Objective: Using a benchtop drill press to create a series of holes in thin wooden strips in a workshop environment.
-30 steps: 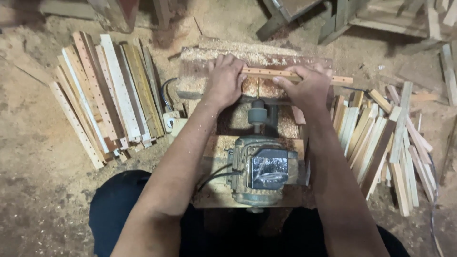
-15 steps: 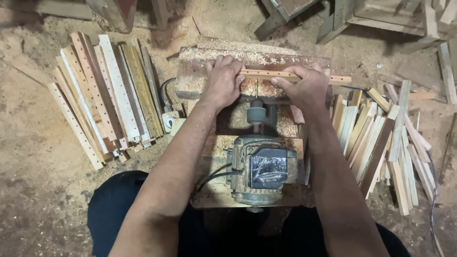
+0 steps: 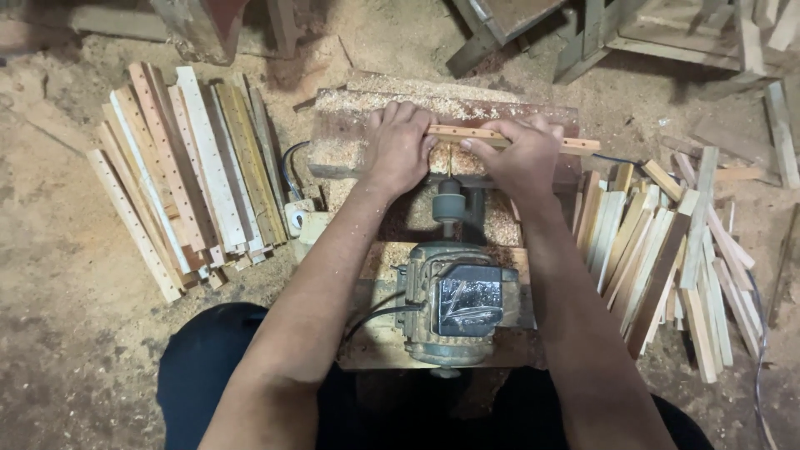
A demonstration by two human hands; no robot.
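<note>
Both hands grip one drilled slat [image 3: 500,137] | left hand [image 3: 400,146] at 9 o'clock, right hand [image 3: 521,158] at 3 | motor [image 3: 454,304] at 6

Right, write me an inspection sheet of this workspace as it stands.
Surface: wooden block, thick with sawdust.
Job's things: thin wooden strip with a row of holes, held flat across the block above the drill bit; motor behind it.
Clutter: drilled strips stacked on the left, plain strips heaped on the right.
Grippers: left hand and right hand both press the strip.
Cables: black cable by a pale switch box.
Surroundings: sawdust floor, wooden frames behind.
</note>
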